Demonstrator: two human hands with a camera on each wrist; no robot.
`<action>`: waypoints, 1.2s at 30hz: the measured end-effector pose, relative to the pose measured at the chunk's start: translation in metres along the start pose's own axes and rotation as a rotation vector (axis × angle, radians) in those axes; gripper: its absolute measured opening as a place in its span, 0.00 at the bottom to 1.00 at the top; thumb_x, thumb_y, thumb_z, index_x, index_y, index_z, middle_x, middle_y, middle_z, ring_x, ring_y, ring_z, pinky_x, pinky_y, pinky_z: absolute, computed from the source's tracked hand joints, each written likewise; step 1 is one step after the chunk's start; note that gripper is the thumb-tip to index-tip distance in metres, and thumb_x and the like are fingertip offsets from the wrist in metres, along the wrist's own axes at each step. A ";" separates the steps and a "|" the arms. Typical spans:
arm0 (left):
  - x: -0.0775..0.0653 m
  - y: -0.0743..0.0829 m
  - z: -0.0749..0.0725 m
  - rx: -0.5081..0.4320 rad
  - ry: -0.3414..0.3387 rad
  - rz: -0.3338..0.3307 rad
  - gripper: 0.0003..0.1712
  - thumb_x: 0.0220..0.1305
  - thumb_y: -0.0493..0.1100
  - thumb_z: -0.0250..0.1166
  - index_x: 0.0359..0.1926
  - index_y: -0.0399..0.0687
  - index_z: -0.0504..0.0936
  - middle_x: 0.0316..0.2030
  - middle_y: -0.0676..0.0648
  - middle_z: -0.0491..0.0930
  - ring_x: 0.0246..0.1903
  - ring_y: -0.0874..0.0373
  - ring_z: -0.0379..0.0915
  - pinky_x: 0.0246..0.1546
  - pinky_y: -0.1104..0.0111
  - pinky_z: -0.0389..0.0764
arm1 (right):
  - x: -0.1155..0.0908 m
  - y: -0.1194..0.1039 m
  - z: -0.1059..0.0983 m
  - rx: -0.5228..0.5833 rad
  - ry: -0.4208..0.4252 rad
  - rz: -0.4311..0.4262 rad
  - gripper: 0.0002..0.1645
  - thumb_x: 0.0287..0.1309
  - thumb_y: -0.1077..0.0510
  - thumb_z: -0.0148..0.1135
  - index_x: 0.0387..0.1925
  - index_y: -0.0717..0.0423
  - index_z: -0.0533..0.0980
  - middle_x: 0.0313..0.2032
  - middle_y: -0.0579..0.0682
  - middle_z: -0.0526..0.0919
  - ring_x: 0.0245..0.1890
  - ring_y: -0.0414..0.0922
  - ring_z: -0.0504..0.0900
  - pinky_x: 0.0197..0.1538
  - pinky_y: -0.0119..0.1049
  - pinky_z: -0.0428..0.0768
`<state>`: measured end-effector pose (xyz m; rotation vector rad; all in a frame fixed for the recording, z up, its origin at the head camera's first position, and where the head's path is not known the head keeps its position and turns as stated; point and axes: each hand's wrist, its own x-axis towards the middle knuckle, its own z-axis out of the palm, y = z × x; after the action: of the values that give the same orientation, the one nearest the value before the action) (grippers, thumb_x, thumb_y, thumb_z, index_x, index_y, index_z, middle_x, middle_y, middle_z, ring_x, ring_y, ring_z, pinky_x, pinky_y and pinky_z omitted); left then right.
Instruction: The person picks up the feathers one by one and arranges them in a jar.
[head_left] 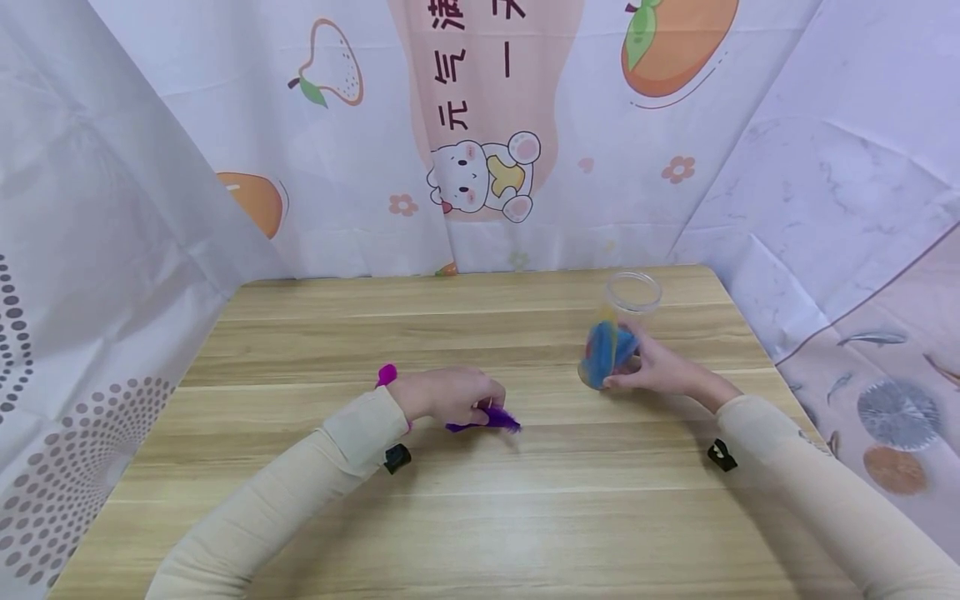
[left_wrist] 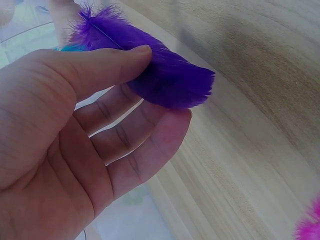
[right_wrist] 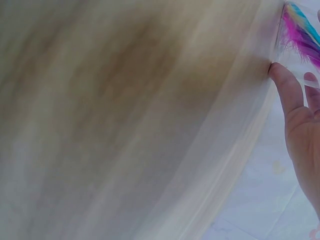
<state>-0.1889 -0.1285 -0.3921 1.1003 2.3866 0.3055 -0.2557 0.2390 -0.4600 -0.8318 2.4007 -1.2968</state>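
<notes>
My left hand (head_left: 448, 396) pinches a purple feather (left_wrist: 175, 82) between thumb and fingers, just above the table's middle. In the head view that feather's fluffy end points right. With my right hand (head_left: 654, 367) I grip a clear plastic cup (head_left: 658, 297), which leans over the right part of the table. Blue, yellow and reddish feathers (head_left: 604, 354) show low inside it. The right wrist view catches only part of the hand and some turquoise and magenta feathers (right_wrist: 302, 42). Behind my left wrist lies a bright pink feather (head_left: 387, 374), partly hidden.
The wood-grain table (head_left: 525, 533) reaches back to a printed curtain (head_left: 337, 167), and more curtain hangs at both sides. One small black object (head_left: 397, 457) shows beside the left sleeve, another black object (head_left: 722, 455) beside the right sleeve.
</notes>
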 end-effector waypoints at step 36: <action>0.019 -0.003 -0.017 -0.355 0.036 0.141 0.02 0.66 0.38 0.67 0.38 0.45 0.81 0.34 0.55 0.83 0.36 0.63 0.80 0.39 0.70 0.81 | 0.000 0.000 0.002 0.002 0.011 -0.038 0.57 0.53 0.63 0.78 0.71 0.59 0.47 0.62 0.66 0.68 0.60 0.62 0.73 0.61 0.51 0.76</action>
<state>-0.2105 -0.1159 -0.3857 1.0991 2.1758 0.7703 -0.2551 0.2380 -0.4612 -0.8764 2.4029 -1.3204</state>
